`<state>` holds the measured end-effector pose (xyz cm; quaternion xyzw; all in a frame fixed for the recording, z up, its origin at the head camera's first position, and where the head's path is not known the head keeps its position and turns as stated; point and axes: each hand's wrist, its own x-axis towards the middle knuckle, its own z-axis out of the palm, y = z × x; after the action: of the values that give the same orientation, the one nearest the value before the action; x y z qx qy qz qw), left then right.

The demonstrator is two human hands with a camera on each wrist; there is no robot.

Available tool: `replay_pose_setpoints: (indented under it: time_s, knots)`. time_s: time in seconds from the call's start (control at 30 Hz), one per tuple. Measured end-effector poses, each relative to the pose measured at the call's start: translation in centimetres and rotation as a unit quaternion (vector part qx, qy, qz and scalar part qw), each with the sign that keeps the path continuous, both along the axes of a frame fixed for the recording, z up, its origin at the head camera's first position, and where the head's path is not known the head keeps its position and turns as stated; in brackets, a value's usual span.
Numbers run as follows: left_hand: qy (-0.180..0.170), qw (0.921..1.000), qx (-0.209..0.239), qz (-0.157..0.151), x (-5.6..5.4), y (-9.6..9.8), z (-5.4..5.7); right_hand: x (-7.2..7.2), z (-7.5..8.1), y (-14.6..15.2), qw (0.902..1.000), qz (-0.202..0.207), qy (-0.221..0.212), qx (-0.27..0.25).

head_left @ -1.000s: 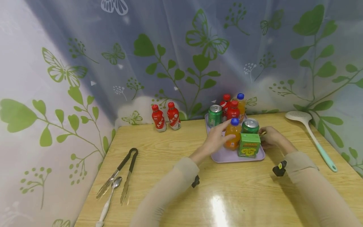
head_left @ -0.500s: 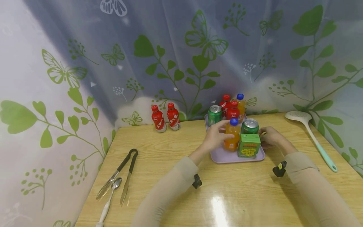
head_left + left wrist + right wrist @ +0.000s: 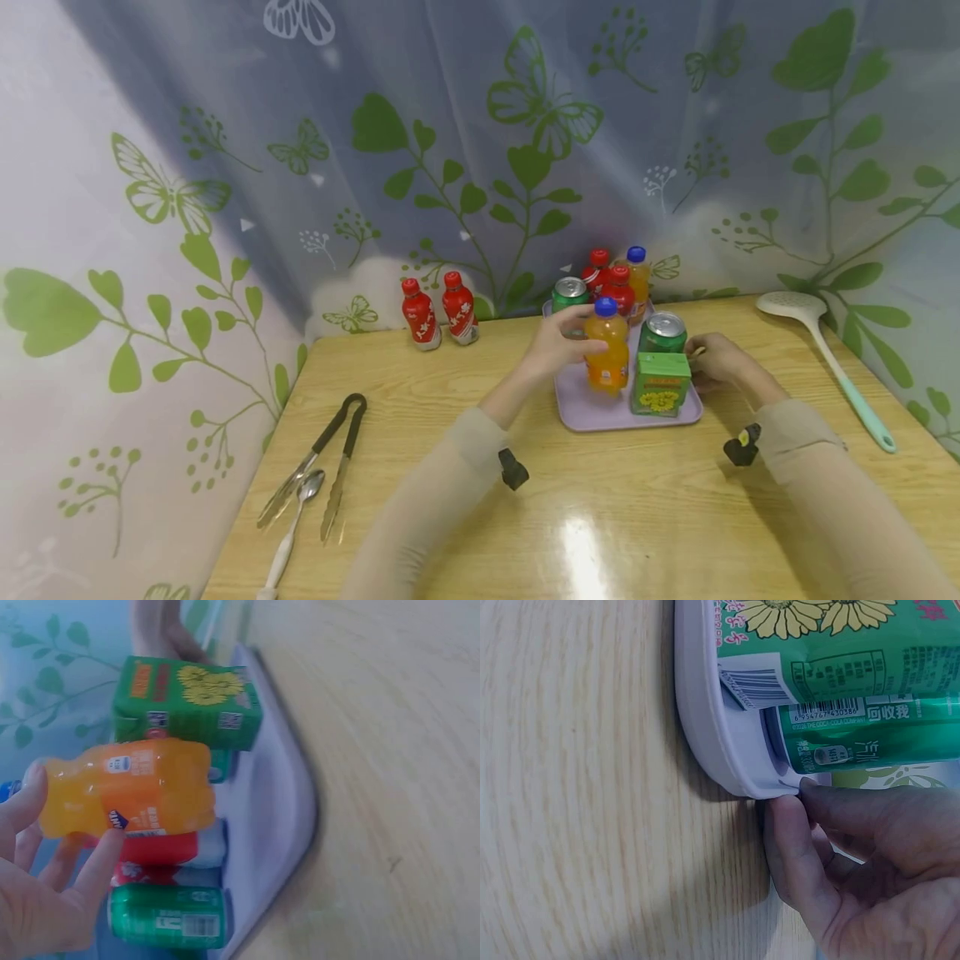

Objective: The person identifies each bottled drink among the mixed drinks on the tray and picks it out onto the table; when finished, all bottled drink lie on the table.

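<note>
With its fingers and thumb round it, my left hand [image 3: 553,343] holds an orange soda bottle [image 3: 607,362] with a blue cap, tilted slightly, raised a little above the lilac tray [image 3: 588,415]. Thumb and fingers of my right hand [image 3: 862,855] pinch the tray's right rim. Standing on the tray are a green drink carton [image 3: 660,387], a green can [image 3: 664,335] behind it and another green can [image 3: 570,292] at the left. Two red bottles [image 3: 618,287] and a second orange soda bottle [image 3: 639,279] stand at the back. My left hand partly hides the left can.
Two more red bottles [image 3: 422,315] stand on the wooden table [image 3: 645,517] left of the tray. Tongs [image 3: 348,433] and a spoon [image 3: 288,537] lie at the left. A white skimmer [image 3: 825,350] with a mint handle lies at the right, and a patterned curtain [image 3: 465,125] hangs behind.
My left hand has taken a firmer hold of the orange soda bottle and brought it up and slightly left. The right hand has stayed at the tray's rim.
</note>
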<state>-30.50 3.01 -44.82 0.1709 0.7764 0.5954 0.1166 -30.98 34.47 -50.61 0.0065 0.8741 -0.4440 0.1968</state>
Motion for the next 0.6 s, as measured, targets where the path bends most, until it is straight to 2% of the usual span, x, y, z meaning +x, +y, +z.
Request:
replay_pose_setpoints:
  time_s: [0.27, 0.37, 0.47, 0.6]
  knots:
    - [-0.089, 0.9956, 0.032, -0.002, -0.4, -1.7, 1.9, 0.1, 0.2, 0.0, 1.0, -0.002, -0.002, -0.009]
    - [-0.11, 0.9933, 0.035, -0.006, -0.5, -2.7, 2.7, 0.1, 0.3, 0.0, 0.9999, -0.003, -0.003, -0.01]
    - [-0.116, 0.9922, 0.035, -0.03, -0.5, -3.8, 3.7, 0.2, 0.3, -0.1, 0.9999, -0.003, -0.006, -0.014]
    - [-0.122, 0.9885, 0.044, -0.079, -0.6, -5.3, 4.8, 0.1, 0.1, -0.1, 0.9997, 0.0, -0.011, -0.019]
